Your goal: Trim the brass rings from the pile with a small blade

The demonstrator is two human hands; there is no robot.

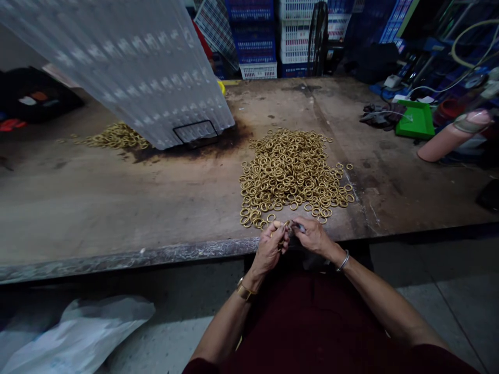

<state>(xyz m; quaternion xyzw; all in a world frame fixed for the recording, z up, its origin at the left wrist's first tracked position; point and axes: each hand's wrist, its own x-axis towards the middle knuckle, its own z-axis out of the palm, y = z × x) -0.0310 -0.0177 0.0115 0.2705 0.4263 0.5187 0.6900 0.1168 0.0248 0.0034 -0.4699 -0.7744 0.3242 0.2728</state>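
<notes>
Close to the table's front edge, my left hand [268,249] is closed with a brass-coloured ring [287,224] pinched at its fingertips; more rings seem tucked in its fingers. Right beside it, my right hand [316,240] grips a small tool [299,227] with a greyish body, its tip meeting the ring. The tool's exact kind is too small to tell. Just beyond both hands spreads a big heap of brass-coloured rings [290,169], with single rings scattered round its border.
A smaller heap of rings [119,136] lies left, behind a tall ribbed translucent plastic panel [156,78]. At right are a green tray [425,111] and a pinkish cylinder [448,139]. Stacked crates [251,39] stand behind the wooden table [97,208]. A plastic bag [86,332] sits below left.
</notes>
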